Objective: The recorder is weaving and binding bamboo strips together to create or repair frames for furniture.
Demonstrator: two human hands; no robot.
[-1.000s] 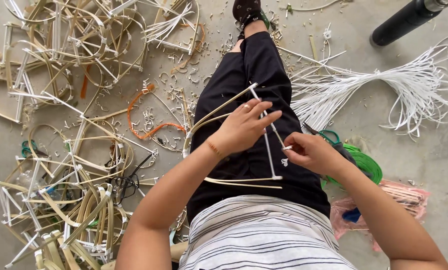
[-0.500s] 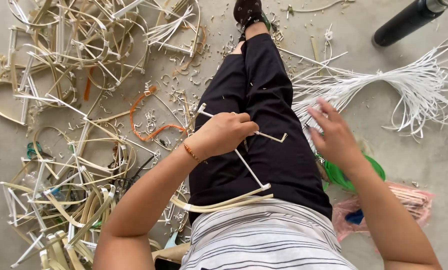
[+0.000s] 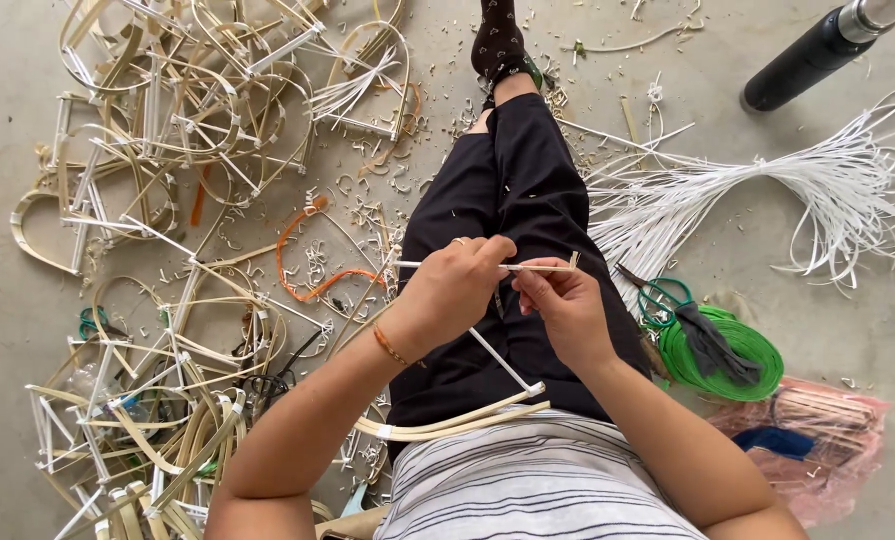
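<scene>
On the grey concrete floor [image 3: 28,420] to my left sprawls the big heap of pale cane & white-strip frames [image 3: 168,200]; to my right fans a large bundle of thin white plastic strips [image 3: 768,190], w/ a black cylindrical flask [image 3: 813,55] beyond it. Nearer my right hip sits a coil of green cord [image 3: 743,350], green-handled scissors [image 3: 658,300] just beside it. Across my black-trousered lap [image 3: 508,200] lies the half-made pale cane frame [image 3: 458,420], its curved base near my striped shirt. My left hand [image 3: 453,290] is closed round the frame's thin white horizontal stick [image 3: 543,268]; my right hand [image 3: 568,310] pinches that same stick from below, fingertips touching it.
</scene>
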